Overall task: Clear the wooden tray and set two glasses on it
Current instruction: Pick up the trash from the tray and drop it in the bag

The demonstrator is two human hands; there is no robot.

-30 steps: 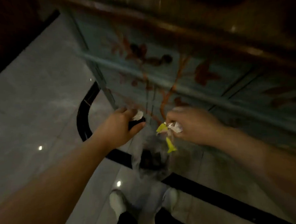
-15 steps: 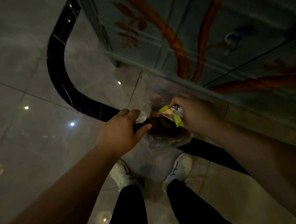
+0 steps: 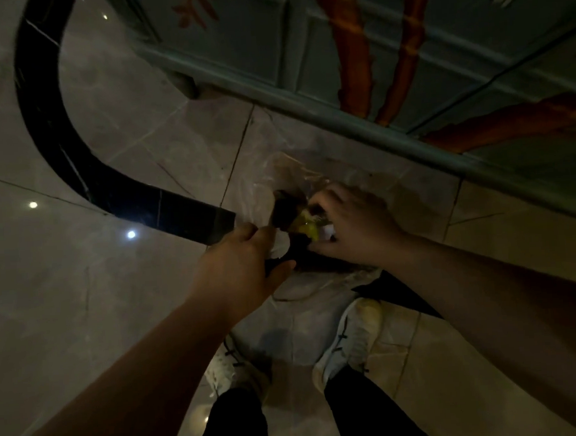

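Note:
A clear plastic bag [image 3: 297,173] hangs low over the floor, with dark contents inside. My left hand [image 3: 239,264] grips the bag's rim on the near left side, with a bit of white paper [image 3: 281,243] showing by the fingers. My right hand [image 3: 354,227] reaches into the bag's mouth, its fingers closed on a crumpled yellow wrapper [image 3: 306,228]. The wooden tray and the glasses are out of sight.
A teal cabinet [image 3: 405,59] painted with orange branches stands right behind the bag, its foot [image 3: 185,84] on the tiles. A black curved inlay [image 3: 59,137] crosses the glossy floor. My white shoes [image 3: 351,338] stand just under the bag.
My view has tipped further down toward the floor. Both hands and the bag have dropped lower, and my right hand has pushed the yellow wrapper into the bag's mouth.

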